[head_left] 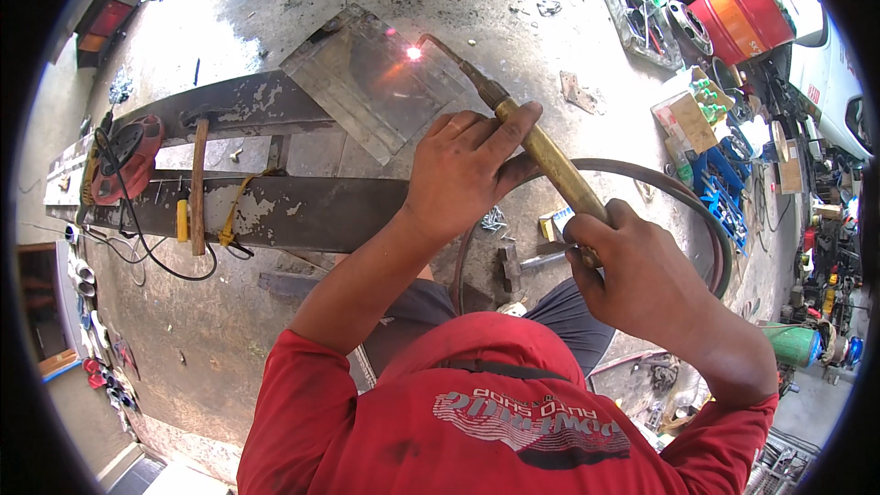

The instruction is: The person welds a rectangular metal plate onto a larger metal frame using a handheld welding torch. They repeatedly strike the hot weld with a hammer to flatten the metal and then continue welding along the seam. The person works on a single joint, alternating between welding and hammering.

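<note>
While a pinkish-white spot (414,53) blazes at its tip, a brass torch (555,158) slants away from the wearer in the head camera's view, aimed at a grey metal sheet (353,82). Its straight barrel looks worn and dull gold, narrowing through a darker collar (492,92) to a thin, coppery neck (446,48) that hooks over at the end. Both hands are on it: the right hand (637,266) is closed around the rear, while the left hand (458,165) grips farther forward between thumb and fingers. The sheet, streaked and banded along its edges, lies ahead of the hands, overlapping a dark beam (252,108) with flaking paint. Glare swallows the very end of the neck, and whether it touches the metal cannot be told. A smaller pink glow (391,32) nearby may be only a reflection. The right hand hides much of the torch's rear, including any joint with the dark hoses (683,188). At right, the lens rim cuts off a white vehicle (825,82).
</note>
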